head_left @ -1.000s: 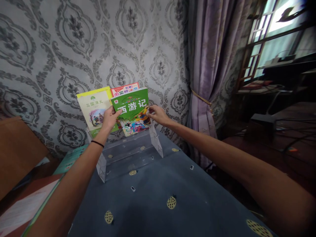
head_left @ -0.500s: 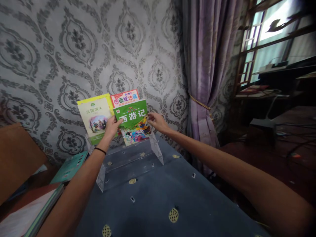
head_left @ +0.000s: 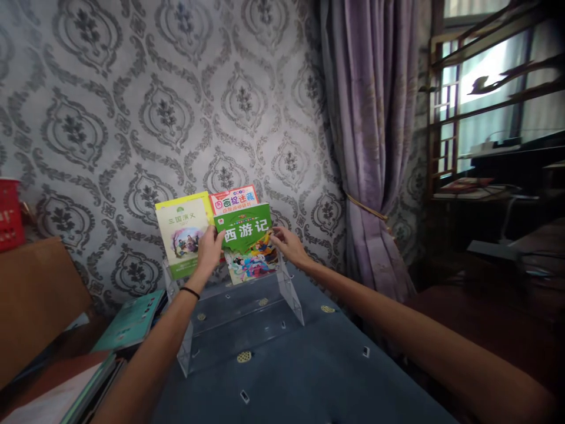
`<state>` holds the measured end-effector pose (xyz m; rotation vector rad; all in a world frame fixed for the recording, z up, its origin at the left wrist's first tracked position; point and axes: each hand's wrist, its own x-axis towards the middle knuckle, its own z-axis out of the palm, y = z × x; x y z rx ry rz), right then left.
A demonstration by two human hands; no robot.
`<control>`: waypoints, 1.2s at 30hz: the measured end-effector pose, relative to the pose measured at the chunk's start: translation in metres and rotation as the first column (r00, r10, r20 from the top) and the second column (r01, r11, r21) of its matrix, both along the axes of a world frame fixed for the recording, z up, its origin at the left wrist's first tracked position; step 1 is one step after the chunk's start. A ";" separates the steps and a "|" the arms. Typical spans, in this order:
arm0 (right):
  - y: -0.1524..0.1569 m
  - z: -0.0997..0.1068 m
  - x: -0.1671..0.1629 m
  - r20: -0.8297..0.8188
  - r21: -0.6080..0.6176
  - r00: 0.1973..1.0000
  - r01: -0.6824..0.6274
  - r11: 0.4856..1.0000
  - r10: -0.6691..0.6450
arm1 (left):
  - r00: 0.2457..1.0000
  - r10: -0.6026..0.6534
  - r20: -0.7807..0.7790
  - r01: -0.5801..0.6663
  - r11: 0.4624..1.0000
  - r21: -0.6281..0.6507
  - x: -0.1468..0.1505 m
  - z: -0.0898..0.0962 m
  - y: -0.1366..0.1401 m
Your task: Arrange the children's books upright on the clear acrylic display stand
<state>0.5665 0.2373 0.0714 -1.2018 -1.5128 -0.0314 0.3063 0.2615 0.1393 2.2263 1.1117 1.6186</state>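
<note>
A green picture book [head_left: 249,238] with large white Chinese characters stands upright on a clear plastic tiered stand [head_left: 291,294]. My left hand [head_left: 209,250] is closed on the book's left edge, thumb on the cover. At its right edge, the fingers of my right hand [head_left: 288,244] are pinched on the side. Just behind it rises a pink-bordered book [head_left: 233,201], partly covered. To the left, a pale green book [head_left: 180,227] leans on the stand in front of a yellow book [head_left: 205,203], of which only the top and right edges show.
The stand rests on a dark blue tablecloth [head_left: 286,371] with a pineapple print, against a patterned wall. Left of it lie a teal book [head_left: 132,321], stacked books [head_left: 75,388], a cardboard box [head_left: 42,306] and a red basket [head_left: 9,215]. A purple curtain [head_left: 371,147] hangs at right.
My view has tilted upward, so the stand and books sit lower in the picture and the red basket has appeared at left. Both hands stay at the green book's edges.
</note>
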 end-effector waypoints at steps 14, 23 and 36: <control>0.020 0.019 -0.001 -0.040 0.043 0.999 0.019 0.999 -0.017 | 1.000 -0.001 0.000 0.001 0.998 -0.067 -0.004 0.008 -0.001; 0.019 0.016 0.000 -0.053 0.028 0.999 0.004 1.000 -0.003 | 0.998 0.060 -0.025 -0.060 0.998 -0.018 0.003 0.007 -0.003; 0.005 -0.001 0.003 -0.054 -0.035 0.998 0.017 0.999 -0.019 | 0.998 0.054 -0.032 -0.054 0.999 0.000 -0.001 -0.006 0.004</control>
